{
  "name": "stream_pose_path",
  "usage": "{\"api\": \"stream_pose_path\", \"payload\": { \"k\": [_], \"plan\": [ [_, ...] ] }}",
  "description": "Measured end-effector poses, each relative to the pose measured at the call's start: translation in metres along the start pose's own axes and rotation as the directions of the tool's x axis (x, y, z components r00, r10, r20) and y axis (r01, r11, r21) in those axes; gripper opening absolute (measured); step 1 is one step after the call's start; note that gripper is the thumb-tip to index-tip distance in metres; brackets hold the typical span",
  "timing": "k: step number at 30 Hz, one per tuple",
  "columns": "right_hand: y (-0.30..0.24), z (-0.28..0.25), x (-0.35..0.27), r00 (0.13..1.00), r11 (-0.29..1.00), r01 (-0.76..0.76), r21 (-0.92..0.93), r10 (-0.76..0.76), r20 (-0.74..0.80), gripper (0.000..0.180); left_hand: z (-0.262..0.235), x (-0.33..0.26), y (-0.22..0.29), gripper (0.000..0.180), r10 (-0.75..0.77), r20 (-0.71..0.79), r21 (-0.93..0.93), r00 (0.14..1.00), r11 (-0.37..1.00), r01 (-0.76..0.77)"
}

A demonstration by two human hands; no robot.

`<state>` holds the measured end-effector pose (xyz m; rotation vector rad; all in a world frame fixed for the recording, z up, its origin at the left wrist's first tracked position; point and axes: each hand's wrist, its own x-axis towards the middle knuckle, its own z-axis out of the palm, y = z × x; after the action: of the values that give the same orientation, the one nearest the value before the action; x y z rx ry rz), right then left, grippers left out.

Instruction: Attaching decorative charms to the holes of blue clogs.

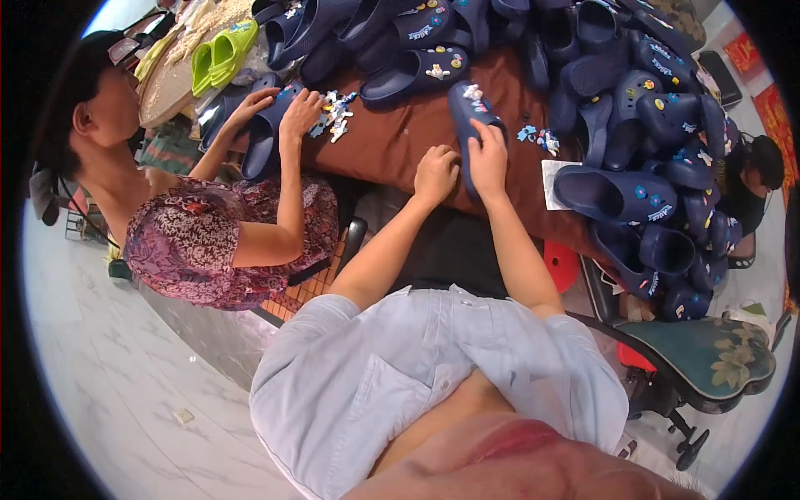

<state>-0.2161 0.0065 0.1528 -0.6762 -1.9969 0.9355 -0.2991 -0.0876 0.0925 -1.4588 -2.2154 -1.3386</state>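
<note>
A navy blue clog (463,107) with a white charm near its toe lies on the brown-covered table, its toe pointing away from me. My right hand (488,163) grips it at its right side, fingers over the upper. Close against the clog's left edge is my left hand (437,175), its fingers curled in; whatever they hold is hidden. Just right of the clog are small loose blue and white charms (537,138). Another navy clog (612,193) with blue flower charms rests partly over a white sheet (551,185) farther right.
Navy clogs (667,117) are heaped along the right side and more (417,71) line the back. At left, a co-worker (208,225) handles a clog beside a pile of charms (335,115). Green shoes (223,57) stand at back left; a chair (700,362) is at lower right.
</note>
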Motion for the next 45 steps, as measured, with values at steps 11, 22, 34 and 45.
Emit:
{"api": "stream_pose_path", "payload": {
  "k": [11,22,34,45],
  "plan": [
    [0.016,-0.034,-0.027,0.976,0.95,0.21,-0.23,-0.218,-0.008,0.046,-0.001,0.01,-0.001,0.028,-0.317,-0.103,-0.32,0.943,0.908,0.27],
    [0.051,-0.049,-0.047,0.998,0.999,0.001,-0.037,-0.003,-0.067,0.04,-0.035,0.07,-0.014,0.025,0.014,-0.118,-0.09,0.993,0.996,-0.024],
    [0.061,-0.046,-0.056,0.996,1.0,-0.025,-0.006,0.024,-0.087,0.032,-0.089,0.297,-0.109,0.055,-0.169,-0.288,0.557,0.943,0.771,0.308],
    [0.064,-0.044,-0.053,0.991,0.998,-0.06,-0.009,0.058,-0.119,0.037,-0.087,0.304,-0.069,0.03,-0.051,-0.298,0.405,0.953,0.898,0.174]
  ]
}}
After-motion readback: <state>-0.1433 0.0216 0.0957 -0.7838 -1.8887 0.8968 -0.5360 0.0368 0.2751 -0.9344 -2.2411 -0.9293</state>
